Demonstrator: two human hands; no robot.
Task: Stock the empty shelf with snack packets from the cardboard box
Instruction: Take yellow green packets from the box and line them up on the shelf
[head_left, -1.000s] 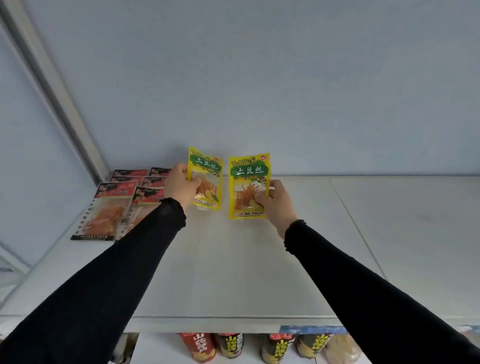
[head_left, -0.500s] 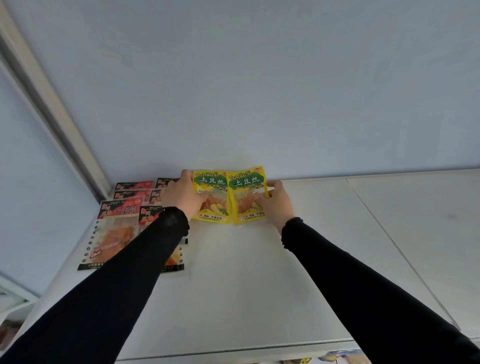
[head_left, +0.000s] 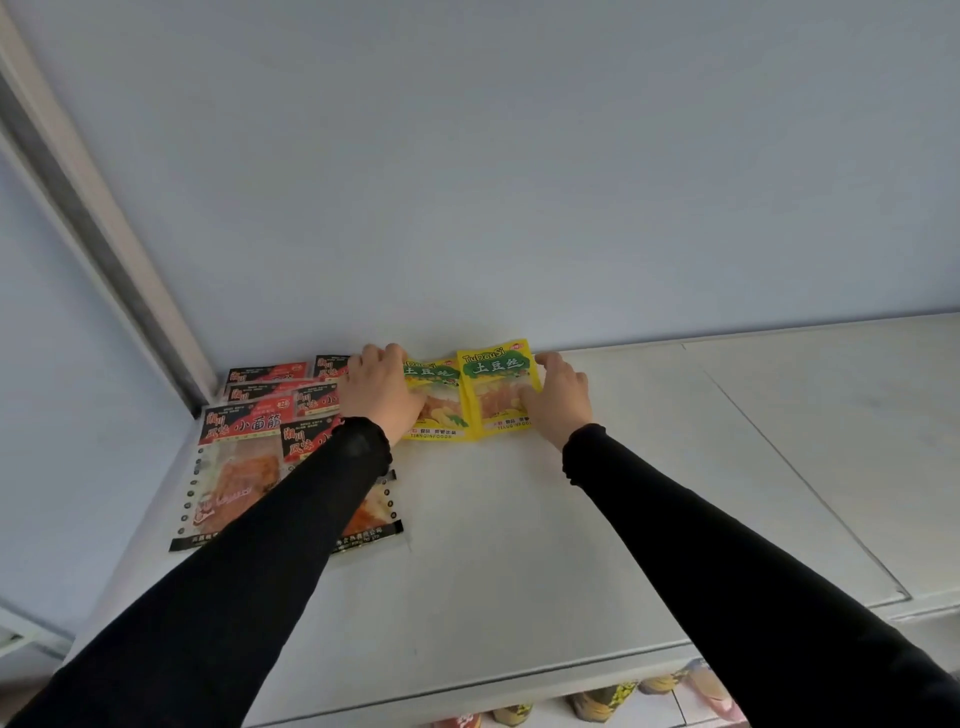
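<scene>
Two yellow snack packets with green labels lie side by side at the back of the white shelf (head_left: 519, 545), tops against the back wall. My left hand (head_left: 382, 389) grips the left yellow packet (head_left: 439, 410) by its left edge, fingers curled over its top corner. My right hand (head_left: 561, 402) holds the right yellow packet (head_left: 496, 384), with the thumb on its front and the fingers round its right edge. The right packet overlaps the left one slightly. No cardboard box is in view.
Several red-and-black snack packets (head_left: 244, 447) lie flat in rows in the shelf's back left corner, partly under my left sleeve. A grey upright post (head_left: 104, 249) rises at the left. Bottles and jars (head_left: 597, 701) show on the shelf below.
Both hands carried the yellow packets from upright in the air down and back to the shelf's rear wall, and brought them together side by side. The camera moved closer.
</scene>
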